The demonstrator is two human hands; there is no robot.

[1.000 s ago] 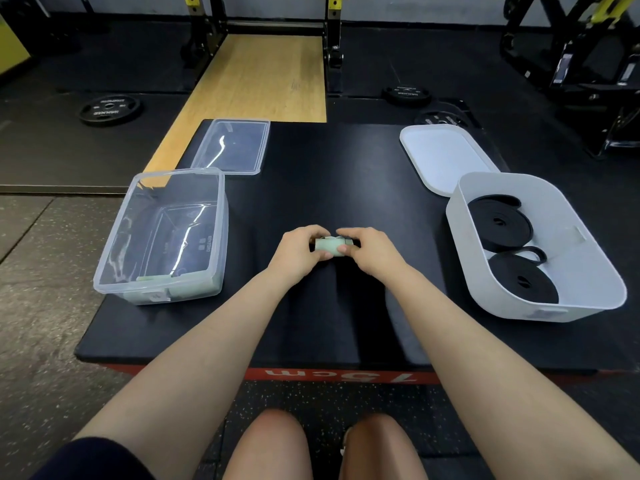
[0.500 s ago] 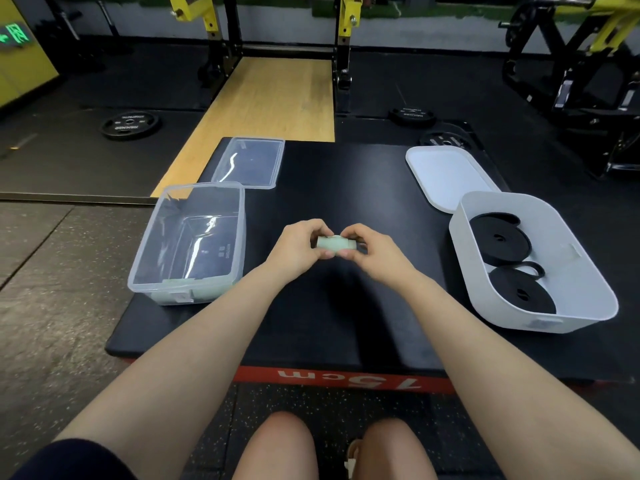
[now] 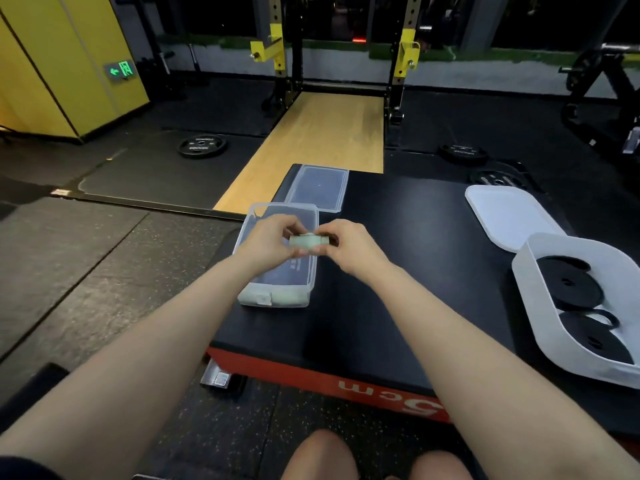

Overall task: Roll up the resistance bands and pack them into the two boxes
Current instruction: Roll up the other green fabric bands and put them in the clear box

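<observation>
Nearest are the person's two bare knees (image 3: pixel 374 459) at the bottom, above the dark speckled floor (image 3: pixel 86 271). Two long arms reach forward over the black worktop (image 3: pixel 398 271), which has a red front edge with white marks on it.

At the near right sits the white box (image 3: pixel 526 306). Two black rolled bands (image 3: pixel 575 292) lie flat inside it, one nearer and one farther, just beside each other.

In the middle, the left hand (image 3: pixel 266 242) and the right hand (image 3: pixel 349 247) meet in the air. Both pinch the small pale green rolled band (image 3: pixel 306 241) between them, one hand at each end. Each grip is closed on the roll with fingers and thumb. The roll is held above the right side of the clear box (image 3: pixel 277 299), not inside it.

The clear box stands on the left part of the worktop, under the hands. Some pale green stuff lies along its near end, but it is too blurry to tell how many pieces.

Farther off, the clear lid (image 3: pixel 320 187) lies flat just beyond the clear box. The white lid (image 3: pixel 502 213) lies flat just beyond the white box, on the right.

Past the worktop is a wooden strip (image 3: pixel 311 140) on the floor, with black weight plates (image 3: pixel 202 146) at each side. A black and yellow rack (image 3: pixel 277 46) stands at the far end.
</observation>
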